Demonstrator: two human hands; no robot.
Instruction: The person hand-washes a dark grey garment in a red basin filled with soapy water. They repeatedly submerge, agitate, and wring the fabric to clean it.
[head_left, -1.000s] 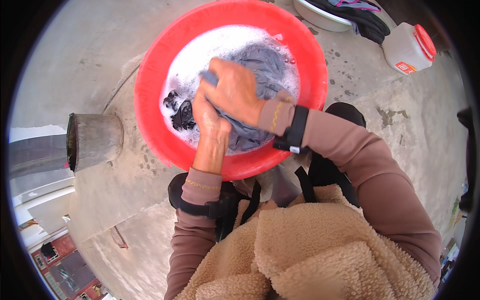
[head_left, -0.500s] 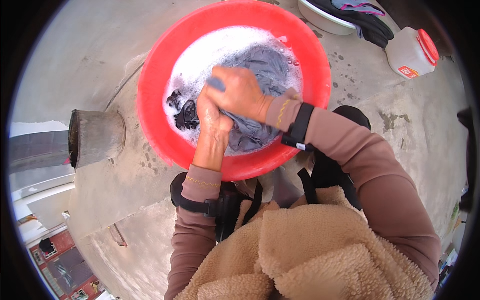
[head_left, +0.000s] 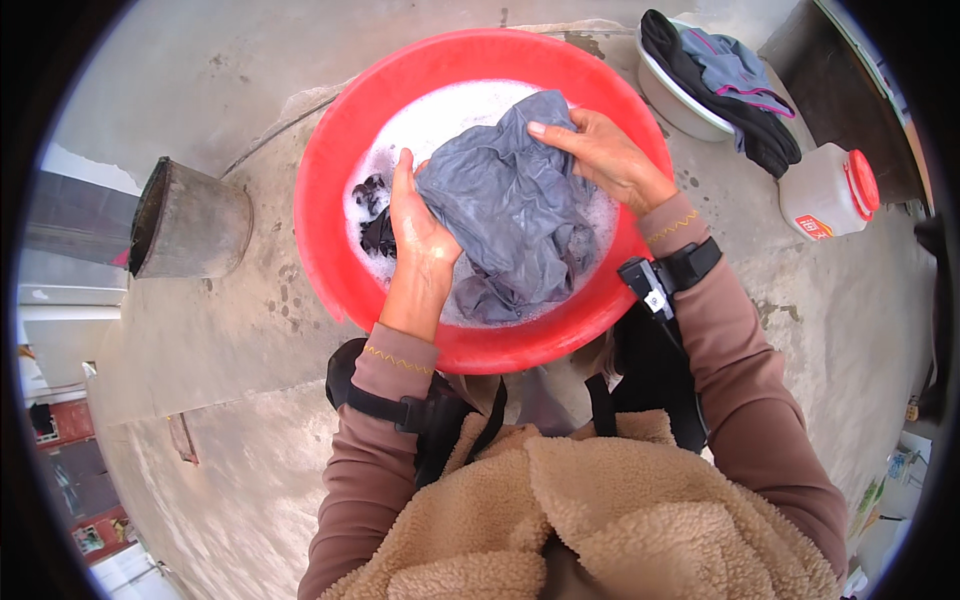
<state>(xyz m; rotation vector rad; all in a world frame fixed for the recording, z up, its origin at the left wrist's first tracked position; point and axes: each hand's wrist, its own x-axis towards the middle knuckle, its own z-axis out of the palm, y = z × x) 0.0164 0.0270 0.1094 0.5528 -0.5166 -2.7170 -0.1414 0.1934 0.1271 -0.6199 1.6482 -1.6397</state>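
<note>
A wet grey-blue garment (head_left: pixel 510 200) is spread between my two hands above a red basin (head_left: pixel 480 352) of foamy water (head_left: pixel 440 112). Its lower folds still lie in the suds. My left hand (head_left: pixel 418 220) holds the cloth's left edge, thumb up, with some fingers hidden behind it. At the upper right edge, my right hand (head_left: pixel 605 155) pinches the cloth between thumb and fingers. Dark cloth (head_left: pixel 378 232) floats in the foam just left of my left hand.
At the upper right a white basin (head_left: pixel 668 95) holds dark and grey clothes (head_left: pixel 730 75) draped over its rim. Near it stands a whitish plastic jar (head_left: pixel 815 195) with a red lid. A worn grey bucket (head_left: pixel 200 222) lies on the concrete floor at the left.
My hands, pressed together on the bunched cloth before, have moved apart. The garment is now lifted and opened out between them. The whole view has shifted slightly.
</note>
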